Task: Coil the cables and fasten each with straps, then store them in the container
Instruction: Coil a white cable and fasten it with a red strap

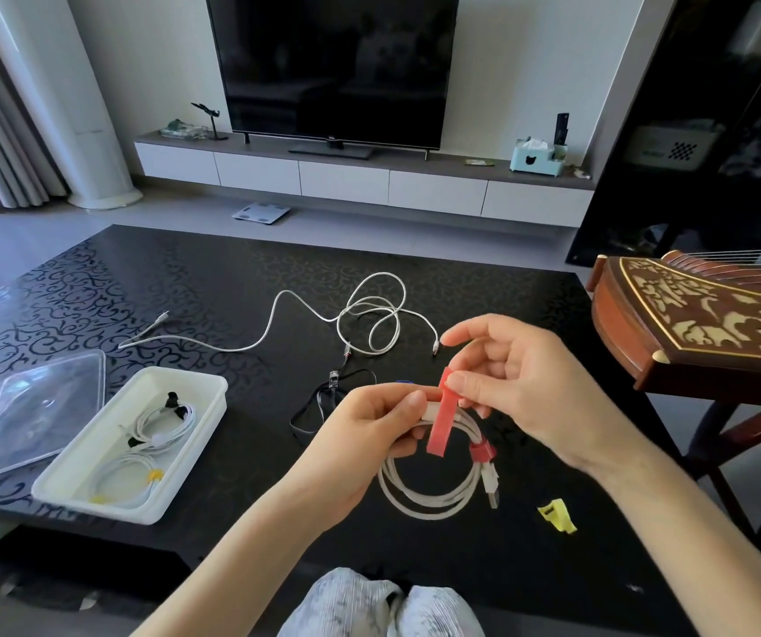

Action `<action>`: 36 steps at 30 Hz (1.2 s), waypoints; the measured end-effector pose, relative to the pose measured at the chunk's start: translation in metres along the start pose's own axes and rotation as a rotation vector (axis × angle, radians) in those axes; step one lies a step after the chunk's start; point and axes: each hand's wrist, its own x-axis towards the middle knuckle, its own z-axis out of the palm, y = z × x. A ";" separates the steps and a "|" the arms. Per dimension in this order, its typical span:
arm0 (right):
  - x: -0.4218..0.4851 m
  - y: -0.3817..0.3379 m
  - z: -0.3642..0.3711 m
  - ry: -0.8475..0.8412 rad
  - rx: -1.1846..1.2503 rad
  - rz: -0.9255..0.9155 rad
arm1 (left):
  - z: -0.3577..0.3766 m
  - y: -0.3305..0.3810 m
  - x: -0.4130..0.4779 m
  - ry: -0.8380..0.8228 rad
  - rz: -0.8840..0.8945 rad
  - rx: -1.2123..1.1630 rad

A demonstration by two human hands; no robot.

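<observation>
Above the black table (213, 287), my left hand (369, 425) grips the top of a coiled white cable (424, 498). A red strap (442, 422) hangs across that coil, and my right hand (512, 383) pinches the strap's upper end. The cable's USB plugs (491, 487) dangle on the coil's right side. A white container (139, 441) at the left holds coiled white cables with yellow straps. Loose on the table lie a silver cable (369, 314) and a thin black cable (323, 402). A yellow strap (558, 514) lies at the right.
A clear plastic lid (34, 411) lies left of the container. A carved wooden zither (709, 324) on a stand juts over the table's right corner. Beyond the table stand a TV (332, 66) and a low white cabinet (346, 177).
</observation>
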 end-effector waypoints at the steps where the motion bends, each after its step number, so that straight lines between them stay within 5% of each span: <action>1: 0.002 -0.002 -0.003 -0.012 -0.029 0.002 | 0.000 -0.001 0.000 0.012 0.012 0.019; 12: 0.004 -0.008 -0.009 -0.046 -0.148 -0.047 | 0.002 0.001 0.000 0.029 0.072 0.015; 20: -0.002 -0.003 -0.001 0.161 -0.245 -0.311 | 0.003 0.002 0.002 0.080 0.019 -0.013; 36: 0.003 0.015 0.001 0.119 -0.335 -0.277 | 0.004 0.006 0.004 0.065 0.022 0.025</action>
